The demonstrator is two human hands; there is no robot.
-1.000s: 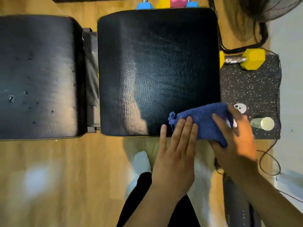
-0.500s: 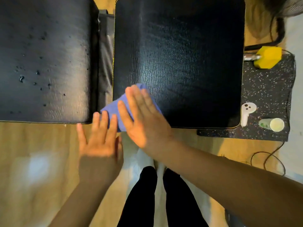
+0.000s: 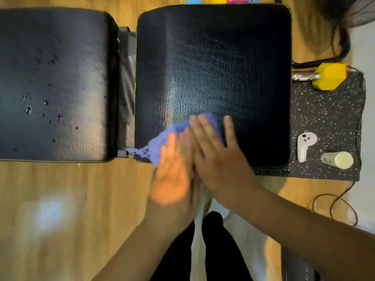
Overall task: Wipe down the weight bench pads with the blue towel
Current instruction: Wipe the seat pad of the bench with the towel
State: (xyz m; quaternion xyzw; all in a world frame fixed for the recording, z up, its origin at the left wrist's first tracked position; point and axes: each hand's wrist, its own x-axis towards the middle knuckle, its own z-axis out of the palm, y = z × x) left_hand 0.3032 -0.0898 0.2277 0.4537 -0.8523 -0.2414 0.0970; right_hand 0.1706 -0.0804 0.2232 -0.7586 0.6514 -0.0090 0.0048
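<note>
1. Two black bench pads sit side by side: the left pad point(image 3: 54, 84), dotted with droplets, and the right pad point(image 3: 213, 67), glossy and creased.
2. One blue towel point(image 3: 162, 138) lies on the near-left part of the right pad, a corner trailing to the gap between pads.
3. Two hands press it flat: the left hand point(image 3: 174, 175) on its near edge, fingers extended; the right hand point(image 3: 215, 155) overlapping it, palm down, fingers spread. Neither hand is curled around the cloth.
4. On the speckled mat point(image 3: 328, 118): one yellow dumbbell point(image 3: 328, 79), one white controller point(image 3: 304, 145), one bottle point(image 3: 336, 159).
5. Since half a second ago the towel and both hands have shifted rightward along the near edge.
</note>
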